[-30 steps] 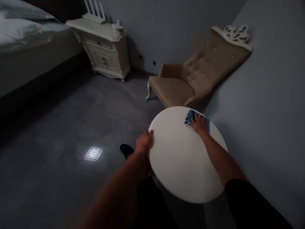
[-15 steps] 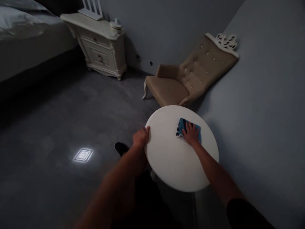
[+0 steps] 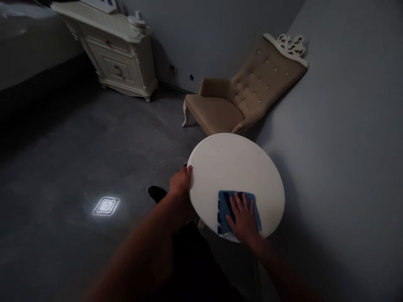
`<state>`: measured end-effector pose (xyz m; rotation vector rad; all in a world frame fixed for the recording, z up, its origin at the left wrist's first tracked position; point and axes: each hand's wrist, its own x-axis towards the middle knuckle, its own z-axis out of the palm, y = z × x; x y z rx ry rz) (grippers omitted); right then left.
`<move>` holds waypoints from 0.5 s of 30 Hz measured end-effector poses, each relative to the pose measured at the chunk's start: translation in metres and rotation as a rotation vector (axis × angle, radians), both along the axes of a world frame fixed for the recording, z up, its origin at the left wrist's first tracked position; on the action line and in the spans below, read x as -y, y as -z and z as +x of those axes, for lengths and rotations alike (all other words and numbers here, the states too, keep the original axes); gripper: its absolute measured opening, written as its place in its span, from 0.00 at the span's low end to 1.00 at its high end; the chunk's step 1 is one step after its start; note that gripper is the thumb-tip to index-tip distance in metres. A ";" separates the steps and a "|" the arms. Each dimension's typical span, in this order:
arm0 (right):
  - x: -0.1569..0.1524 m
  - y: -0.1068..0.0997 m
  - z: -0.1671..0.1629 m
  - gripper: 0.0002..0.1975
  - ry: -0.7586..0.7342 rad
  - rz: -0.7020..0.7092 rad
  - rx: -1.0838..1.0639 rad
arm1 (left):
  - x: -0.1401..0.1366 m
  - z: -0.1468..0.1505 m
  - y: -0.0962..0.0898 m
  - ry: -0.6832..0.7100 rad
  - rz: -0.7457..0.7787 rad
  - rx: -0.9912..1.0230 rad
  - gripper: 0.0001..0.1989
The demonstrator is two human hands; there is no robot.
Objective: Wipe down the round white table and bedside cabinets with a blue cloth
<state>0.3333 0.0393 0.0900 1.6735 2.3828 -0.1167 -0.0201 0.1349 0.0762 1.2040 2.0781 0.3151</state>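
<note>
A round white table (image 3: pixel 233 167) stands in front of me. My left hand (image 3: pixel 180 180) grips its left edge, thumb on top and the other fingers hidden below the rim. Under my right hand (image 3: pixel 244 220) lies a folded blue cloth (image 3: pixel 224 209) with dark stripes, on the near part of the tabletop. The right hand is flat with its fingers spread, pressing on the cloth. A few tiny dark specks show near the table's far edge.
A tan tufted armchair (image 3: pixel 217 111) stands just behind the table. A white nightstand (image 3: pixel 122 63) and a bed (image 3: pixel 28 50) are at the back left. The grey wall (image 3: pixel 346 147) runs close along the right. A lit diamond pattern (image 3: pixel 106 206) shows on the floor.
My right hand has drawn the cloth from the far right part of the tabletop toward me, to the near edge. My left hand keeps its hold on the rim. The view has shifted slightly.
</note>
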 end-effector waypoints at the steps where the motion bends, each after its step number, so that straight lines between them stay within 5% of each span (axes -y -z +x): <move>1: -0.027 -0.003 -0.006 0.44 0.007 -0.009 0.013 | 0.001 -0.001 -0.001 0.010 0.001 -0.001 0.39; 10: -0.310 -0.006 -0.062 0.39 0.150 0.056 0.022 | -0.005 -0.002 -0.001 0.058 -0.039 -0.067 0.38; 15: -0.409 0.003 -0.074 0.42 0.275 0.047 -0.004 | -0.008 -0.003 0.008 0.069 -0.040 -0.080 0.38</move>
